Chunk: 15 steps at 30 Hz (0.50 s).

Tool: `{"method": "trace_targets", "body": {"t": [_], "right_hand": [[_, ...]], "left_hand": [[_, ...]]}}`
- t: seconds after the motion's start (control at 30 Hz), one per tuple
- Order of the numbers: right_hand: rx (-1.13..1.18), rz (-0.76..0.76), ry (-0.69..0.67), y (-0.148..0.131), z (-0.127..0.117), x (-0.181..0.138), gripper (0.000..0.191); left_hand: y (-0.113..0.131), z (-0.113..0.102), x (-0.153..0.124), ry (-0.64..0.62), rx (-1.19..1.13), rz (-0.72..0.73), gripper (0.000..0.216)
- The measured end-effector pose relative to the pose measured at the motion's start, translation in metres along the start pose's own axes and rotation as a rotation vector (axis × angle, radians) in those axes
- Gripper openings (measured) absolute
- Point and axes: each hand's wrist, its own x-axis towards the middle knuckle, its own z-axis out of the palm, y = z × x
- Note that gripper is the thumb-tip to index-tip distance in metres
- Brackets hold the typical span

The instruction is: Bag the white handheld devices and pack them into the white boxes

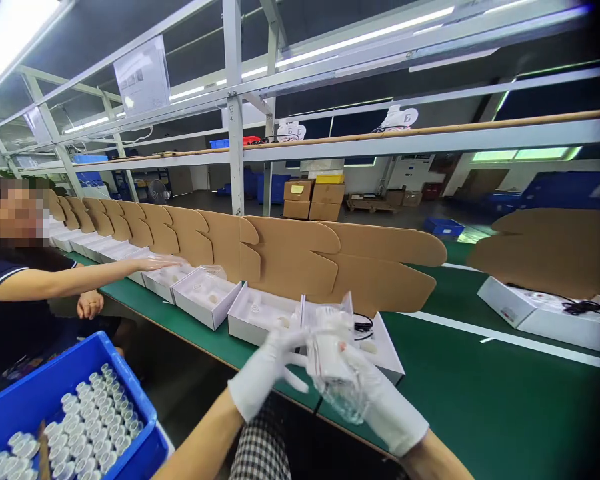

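Where the cable box [386, 352], an open white carton with a coiled black cable inside, stands at the near edge of the green table [480, 393], a clear plastic bag [333, 360] with white contents is held up just before it. Right hand [377, 390], white-gloved: gripping the bag from its right side. Left hand [273, 367], white-gloved: fingers spread and unclosed, just left of the bag; contact cannot be told. Bag, therefore: between the two hands, covering part of the cable box.

Directly left of the cable box: a second white box [240, 325], then a third [200, 308], then more in a row. Behind it: brown cardboard flaps [290, 250], upright, a barrier along the row's far side. Right of it and farther back: another white box [540, 319] with black cable and raised brown flap. Right of it, on the table: a white strip [510, 347].

Well left of it, nearer the wearer: a blue crate [147, 413] of white cups [90, 427]. Beyond that crate: a co-worker [25, 287], one arm stretched over the row. Behind the flaps: a metal frame [235, 127].
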Motion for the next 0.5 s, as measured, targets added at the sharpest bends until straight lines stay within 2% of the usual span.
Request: {"method": "trace_targets", "body": {"t": [0.07, 0.13, 0.2, 0.23, 0.3, 0.33, 0.4, 0.5], "right_hand": [[-0.081, -0.054, -0.011, -0.004, -0.002, 0.014, 0.041], [-0.149, -0.087, 0.023, -0.006, -0.002, 0.036, 0.042], [-0.247, -0.122, 0.085, -0.008, -0.001, 0.066, 0.051], [-0.316, -0.136, 0.108, -0.007, -0.001, 0.083, 0.057], [-0.481, -0.163, 0.086, -0.003, 0.002, 0.117, 0.069], [-0.574, -0.178, 0.033, 0.002, 0.004, 0.134, 0.073], [-0.761, -0.212, -0.128, 0.016, 0.009, 0.161, 0.072], [-0.951, -0.246, -0.415, 0.041, 0.02, 0.191, 0.057]], "left_hand": [[-0.004, -0.029, 0.011, 0.079, 0.081, -0.04, 0.074], [-0.027, -0.047, 0.019, 0.139, 0.092, -0.107, 0.078], [-0.061, -0.051, 0.023, 0.064, 0.066, -0.253, 0.09], [-0.077, -0.049, 0.024, -0.025, -0.012, -0.33, 0.094], [-0.1, -0.044, 0.025, -0.115, -0.185, -0.307, 0.099], [-0.105, -0.042, 0.025, -0.12, -0.262, -0.267, 0.101], [-0.103, -0.044, 0.026, -0.051, -0.331, -0.177, 0.096], [-0.083, -0.06, 0.025, 0.044, -0.173, -0.115, 0.078]]}}
